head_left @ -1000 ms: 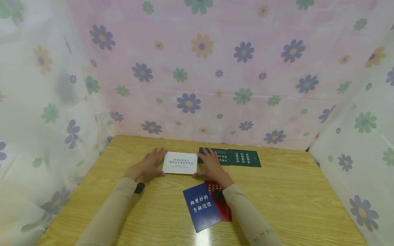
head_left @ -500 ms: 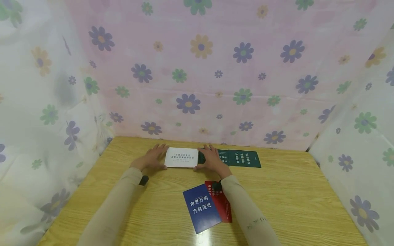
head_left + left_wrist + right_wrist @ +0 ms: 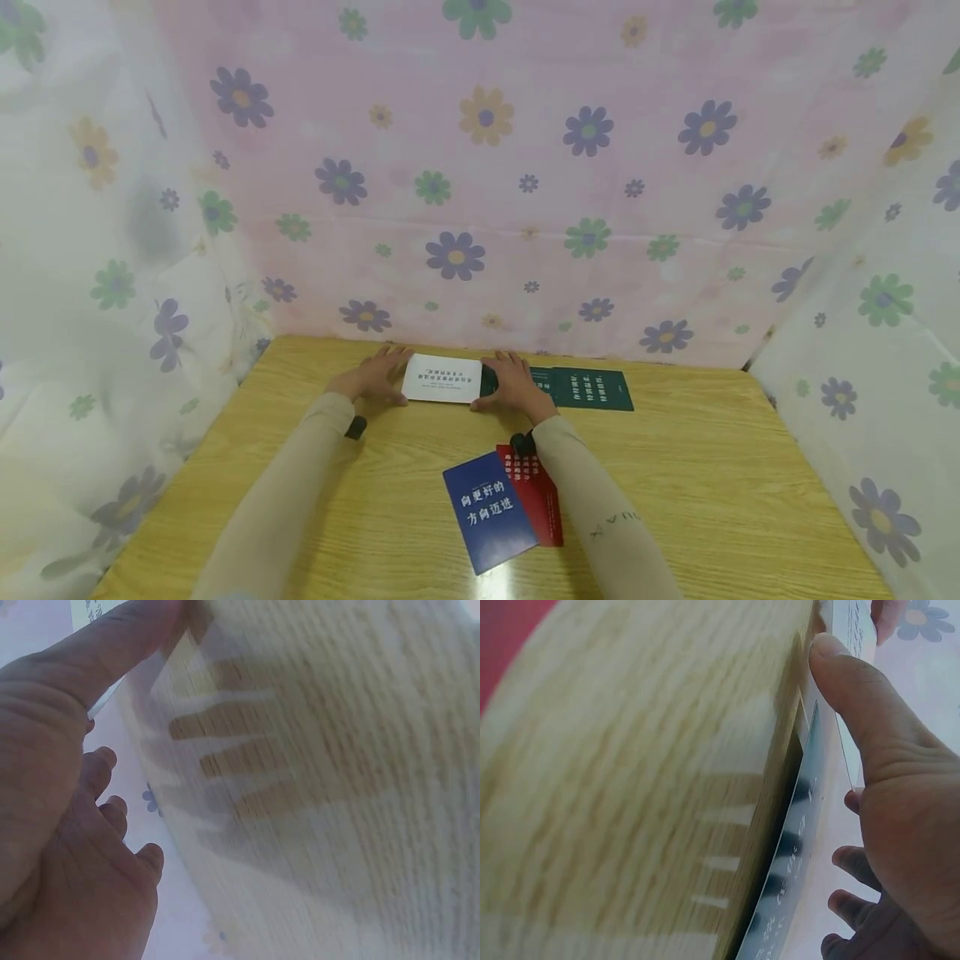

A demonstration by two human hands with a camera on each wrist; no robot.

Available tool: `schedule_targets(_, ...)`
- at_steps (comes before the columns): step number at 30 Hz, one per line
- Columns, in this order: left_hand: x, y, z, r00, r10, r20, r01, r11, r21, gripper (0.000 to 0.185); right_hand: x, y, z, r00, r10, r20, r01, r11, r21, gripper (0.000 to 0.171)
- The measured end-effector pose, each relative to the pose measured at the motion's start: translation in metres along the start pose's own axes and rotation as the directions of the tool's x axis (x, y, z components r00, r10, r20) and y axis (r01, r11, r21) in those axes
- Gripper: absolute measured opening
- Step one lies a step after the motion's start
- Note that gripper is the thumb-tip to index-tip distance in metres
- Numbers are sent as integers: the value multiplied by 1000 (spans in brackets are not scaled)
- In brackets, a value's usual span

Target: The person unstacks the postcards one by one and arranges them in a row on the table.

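A white card [image 3: 442, 380] with printed writing is held level between my two hands. My left hand [image 3: 372, 377] pinches its left end between thumb and fingers, and the right hand [image 3: 514, 386] grips the opposite end. In the right wrist view the card [image 3: 853, 630] hangs above the table, apart from the dark green card [image 3: 784, 862] beneath. Two dark green cards lie end to end at the back: the right one [image 3: 592, 389] shows fully, while the other [image 3: 542, 379] is mostly covered by my right hand.
Nearer me, a blue card [image 3: 490, 514] with white characters overlaps a red card [image 3: 542, 504], which my right wrist partly hides. The wooden table [image 3: 712, 475] meets a flower-patterned curtain [image 3: 510, 275] at its back edge.
Both hands have carried the white card forward, towards the back edge, and slightly to the right early on. My right hand now covers more of the left green card.
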State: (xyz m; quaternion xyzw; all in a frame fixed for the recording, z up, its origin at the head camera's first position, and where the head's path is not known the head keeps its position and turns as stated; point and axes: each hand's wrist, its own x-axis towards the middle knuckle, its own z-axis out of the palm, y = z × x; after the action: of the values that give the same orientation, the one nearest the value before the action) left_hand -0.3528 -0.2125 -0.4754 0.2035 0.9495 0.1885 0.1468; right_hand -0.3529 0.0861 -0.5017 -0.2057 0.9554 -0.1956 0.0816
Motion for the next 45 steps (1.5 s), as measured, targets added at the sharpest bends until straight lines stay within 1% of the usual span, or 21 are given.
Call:
schedule_targets(6, 4, -3, -2, 999, -20, 28, 20, 1000, 5, 101, 3, -2, -1, 1000, 3, 17, -3, 1000, -8, 93)
schedule_targets(12, 5, -3, -2, 998, -42, 45, 43, 999, -22, 101, 4, -3, -2, 1000, -5, 20, 5, 1000, -18, 92)
schedule_targets(21, 4, -1, -4, 998, -42, 56, 42, 999, -7, 99, 5, -3, -1, 999, 18, 36, -16, 999, -38, 92)
schedule_targets(25, 2, 1, -5, 997, -53, 57, 55, 998, -21, 98, 1, -4, -1, 999, 23, 46, -22, 1000, -16, 93)
schedule_targets(29, -3, 3, -4, 997, -64, 45, 65, 998, -17, 98, -4, -4, -3, 998, 14, 56, -15, 1000, 13, 97)
schedule_targets(34, -11, 2, 1, 1000, -19, 7, 19, 1000, -9, 95, -9, 1, -2, 998, -30, 54, 30, 1000, 10, 100)
schedule_targets(36, -13, 2, 4, 999, 25, -19, -25, 1000, 2, 93, -11, 4, -1, 997, -61, 46, 60, 998, 18, 99)
schedule_targets(38, -16, 4, 9, 998, 54, -35, -54, 999, 1, 91, -14, 6, 0, 995, -94, 40, 93, 995, 27, 99)
schedule_targets(42, -21, 10, 20, 992, 107, -61, -107, 994, 7, 87, -22, 10, 1, 988, -152, 19, 151, 987, 63, 98)
schedule_targets(45, -25, 17, 30, 989, 129, -72, -129, 992, 7, 83, -32, 11, 0, 986, -169, 0, 168, 981, 98, 97)
